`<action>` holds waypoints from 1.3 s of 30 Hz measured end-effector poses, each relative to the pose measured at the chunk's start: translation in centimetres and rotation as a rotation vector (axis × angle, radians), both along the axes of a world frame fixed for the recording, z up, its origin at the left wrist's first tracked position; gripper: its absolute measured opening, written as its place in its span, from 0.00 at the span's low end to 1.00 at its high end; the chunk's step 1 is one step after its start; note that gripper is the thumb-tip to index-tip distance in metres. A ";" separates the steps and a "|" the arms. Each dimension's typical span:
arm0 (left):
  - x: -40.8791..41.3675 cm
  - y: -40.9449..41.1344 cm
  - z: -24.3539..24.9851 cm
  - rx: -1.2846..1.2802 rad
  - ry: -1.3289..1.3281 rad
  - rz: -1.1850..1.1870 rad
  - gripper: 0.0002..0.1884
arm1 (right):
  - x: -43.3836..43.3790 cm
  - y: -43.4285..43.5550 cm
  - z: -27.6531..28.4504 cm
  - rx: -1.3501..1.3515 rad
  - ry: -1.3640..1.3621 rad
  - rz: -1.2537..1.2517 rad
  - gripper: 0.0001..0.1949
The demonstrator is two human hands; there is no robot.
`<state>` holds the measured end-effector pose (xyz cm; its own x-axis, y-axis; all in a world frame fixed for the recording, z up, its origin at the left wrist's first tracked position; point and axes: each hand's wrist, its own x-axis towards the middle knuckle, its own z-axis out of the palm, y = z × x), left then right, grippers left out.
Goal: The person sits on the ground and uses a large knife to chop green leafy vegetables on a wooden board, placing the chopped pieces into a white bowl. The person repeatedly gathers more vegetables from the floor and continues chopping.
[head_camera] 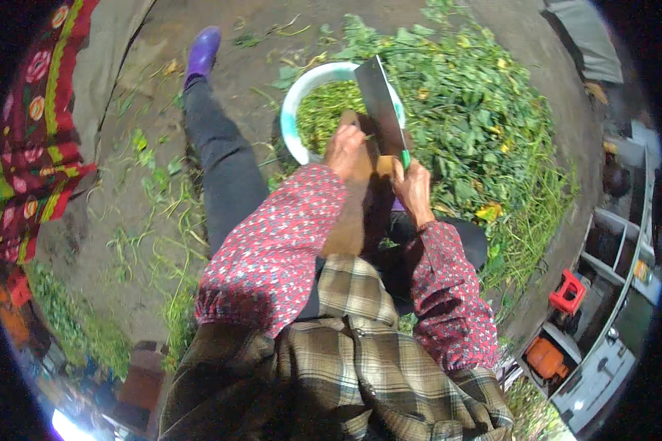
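Note:
My right hand (414,187) grips the green handle of a broad cleaver (379,99), whose blade points away from me over the right side of a white-and-green basin (291,124). Chopped greens (323,113) fill much of the basin. A brown board (345,234) runs from my lap to the basin, with its far end over the chopped greens. On its left part rests my left hand (346,149), fingers curled, close to the blade. A bit of green shows by its fingertips, but what lies under them is hidden.
A large heap of leafy vines (474,121) lies right of the basin. Loose stems (171,242) litter the floor at left, near my outstretched leg (220,143). A red stool (568,292) and a cabinet holding an orange gas cylinder (546,357) stand far right.

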<state>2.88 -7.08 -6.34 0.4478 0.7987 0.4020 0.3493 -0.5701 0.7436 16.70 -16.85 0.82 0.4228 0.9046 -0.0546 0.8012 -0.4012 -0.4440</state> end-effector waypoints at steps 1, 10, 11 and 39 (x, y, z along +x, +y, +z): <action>-0.2 0.1 -0.6 -0.030 0.050 -0.021 0.03 | 0.0 0.4 0.3 0.032 0.068 -0.004 0.16; -0.4 0.6 0.0 0.005 0.008 -0.021 0.05 | -2.3 0.3 1.1 -0.029 -0.017 -0.002 0.13; -0.2 0.5 0.5 -0.020 0.023 -0.035 0.04 | -1.9 0.1 0.6 -0.063 -0.027 -0.021 0.15; 0.2 -9.3 3.5 0.112 0.625 -0.823 0.34 | 7.5 -1.4 2.1 0.398 0.414 -0.488 0.17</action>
<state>3.08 -16.42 -2.83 0.9916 0.1239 -0.0364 0.1257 -0.8613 0.4923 24.19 -18.23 2.94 0.7965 0.6046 -0.0041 0.3100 -0.4142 -0.8558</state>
